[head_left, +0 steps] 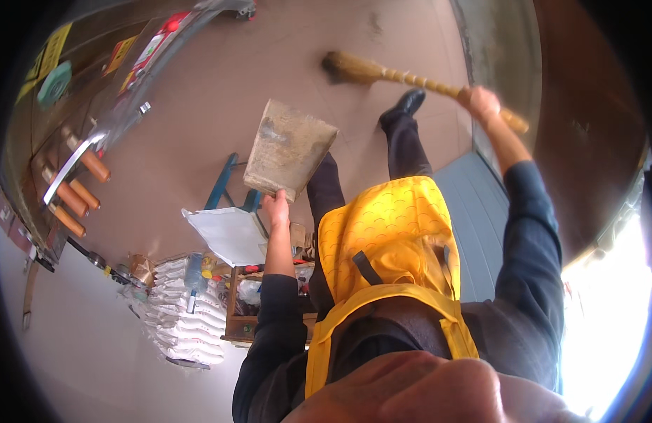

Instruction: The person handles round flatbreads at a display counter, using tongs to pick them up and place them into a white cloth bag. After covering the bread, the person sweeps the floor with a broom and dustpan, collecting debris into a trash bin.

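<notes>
1. Two hands of yours show in the head view, and both are occupied. They are well apart, so I think each tool has its own room.

2. Your right hand has its fingers wrapped around the handle of the straw broom. A short end of the handle comes out behind the hand; probably this grip leaves most of the length for reaching.

3. The brush end is farther from you than your right shoe. Whether it touches the floor, I cannot tell.

4. Your left hand has its fingers gripping the dusty pan at the near edge. I suppose it is held so because the broad face then remains free. The pan hides your left foot.

5. Near your left forearm is a white sheet, beside a blue frame.

6. Farther left, white sacks lie flat one upon another, which likely makes the pile steady. Orange handles stick out, presumably for easy grasping.
</notes>
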Motion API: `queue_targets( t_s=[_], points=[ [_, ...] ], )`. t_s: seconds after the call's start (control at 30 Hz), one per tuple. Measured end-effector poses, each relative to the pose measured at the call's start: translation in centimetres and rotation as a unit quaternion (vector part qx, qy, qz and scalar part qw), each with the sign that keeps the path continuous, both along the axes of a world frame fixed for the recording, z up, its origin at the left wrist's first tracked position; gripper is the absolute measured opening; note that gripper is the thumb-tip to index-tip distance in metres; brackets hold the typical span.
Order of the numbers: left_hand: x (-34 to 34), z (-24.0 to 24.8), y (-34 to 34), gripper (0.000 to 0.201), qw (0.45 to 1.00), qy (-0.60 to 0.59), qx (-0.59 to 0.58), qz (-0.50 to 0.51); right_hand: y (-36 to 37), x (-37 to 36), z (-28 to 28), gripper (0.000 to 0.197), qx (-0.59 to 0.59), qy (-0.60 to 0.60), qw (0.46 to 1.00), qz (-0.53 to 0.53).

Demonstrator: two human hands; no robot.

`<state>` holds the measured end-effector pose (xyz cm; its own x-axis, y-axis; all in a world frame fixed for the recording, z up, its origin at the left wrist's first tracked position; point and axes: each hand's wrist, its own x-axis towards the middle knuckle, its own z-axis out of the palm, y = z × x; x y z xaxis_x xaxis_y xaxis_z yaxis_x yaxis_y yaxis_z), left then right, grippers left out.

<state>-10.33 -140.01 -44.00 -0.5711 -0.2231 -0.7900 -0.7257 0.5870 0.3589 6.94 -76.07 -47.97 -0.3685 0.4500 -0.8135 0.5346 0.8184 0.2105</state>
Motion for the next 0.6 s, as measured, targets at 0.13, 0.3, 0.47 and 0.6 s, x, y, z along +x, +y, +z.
queue_targets(
  t_s=[0.13,0.3,0.47,0.6],
  points=[
    [0.6,-0.5,3.5,0.025,0.998,-0.033,-0.009,0.044,10.4,-2.7,1.7,0.032,0.064,0.124,0.987,0.085],
    [1.7,-2.2,7.5,0.024,0.995,-0.055,0.004,0.087,17.8,-7.2,4.7,0.027,0.049,0.176,0.965,0.188],
    [0.1,-2.0,12.3,0.027,0.995,-0.083,-0.013,0.055,18.0,-6.3,9.8,0.027,-0.031,0.169,0.974,0.145],
    [-2.0,-6.3,12.1,0.027,0.996,-0.068,-0.044,-0.038,11.0,-2.9,7.0,0.047,-0.147,0.131,0.974,-0.114]
  ],
)
